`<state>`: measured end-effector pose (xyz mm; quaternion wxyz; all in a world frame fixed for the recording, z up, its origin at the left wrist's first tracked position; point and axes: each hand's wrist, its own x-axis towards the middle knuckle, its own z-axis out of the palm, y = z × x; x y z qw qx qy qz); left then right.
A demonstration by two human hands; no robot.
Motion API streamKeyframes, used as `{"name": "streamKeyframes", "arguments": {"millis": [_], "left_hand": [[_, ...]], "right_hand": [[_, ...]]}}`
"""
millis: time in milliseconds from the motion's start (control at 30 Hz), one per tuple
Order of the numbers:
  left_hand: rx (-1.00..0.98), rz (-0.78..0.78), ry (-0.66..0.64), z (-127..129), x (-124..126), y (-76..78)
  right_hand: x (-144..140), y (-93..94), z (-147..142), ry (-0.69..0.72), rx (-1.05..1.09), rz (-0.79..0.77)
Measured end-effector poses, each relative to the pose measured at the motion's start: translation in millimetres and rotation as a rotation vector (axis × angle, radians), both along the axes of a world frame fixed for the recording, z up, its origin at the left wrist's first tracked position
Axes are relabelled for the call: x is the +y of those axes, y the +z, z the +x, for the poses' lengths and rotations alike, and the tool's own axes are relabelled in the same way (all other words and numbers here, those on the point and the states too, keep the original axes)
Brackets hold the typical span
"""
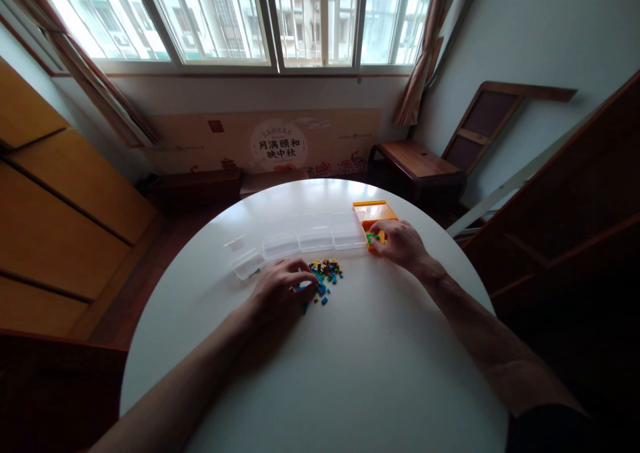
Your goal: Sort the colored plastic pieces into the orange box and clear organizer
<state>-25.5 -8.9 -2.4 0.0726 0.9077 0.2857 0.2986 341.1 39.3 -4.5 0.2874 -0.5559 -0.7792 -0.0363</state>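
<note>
While both forearms reach out over the white round table [350, 373], the left hand [280, 289] lies palm down at the near edge of a small pile of coloured bricks [326, 273], fingers loosely curled with the tips pressed in among the pieces; a blue one shows just under them, though whether it is actually pinched is hard to tell at this size. Sorting goes best if that hand draws one piece clear of the heap before lifting, rather than raking several along.

Further right, the right hand [400, 243] rests at the front edge of the orange box [373, 214], thumb and forefinger closed on what looks like a green piece [371, 239]. Releasing it low inside the box would keep it from bouncing out.

Just beyond the pile stands a row of clear plastic trays [300, 243], lids open, touching the orange box at its right end. Behind the table are a wooden bench [415, 163] and the window [240, 19].
</note>
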Motion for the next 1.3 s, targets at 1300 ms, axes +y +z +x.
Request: {"name": "streamKeyframes", "arguments": {"millis": [1300], "left_hand": [[-0.122, 0.080, -0.031, 9, -5, 2.0]], "right_hand": [[-46, -7.5, -91, 0.733, 0.195, 0.005]]}}
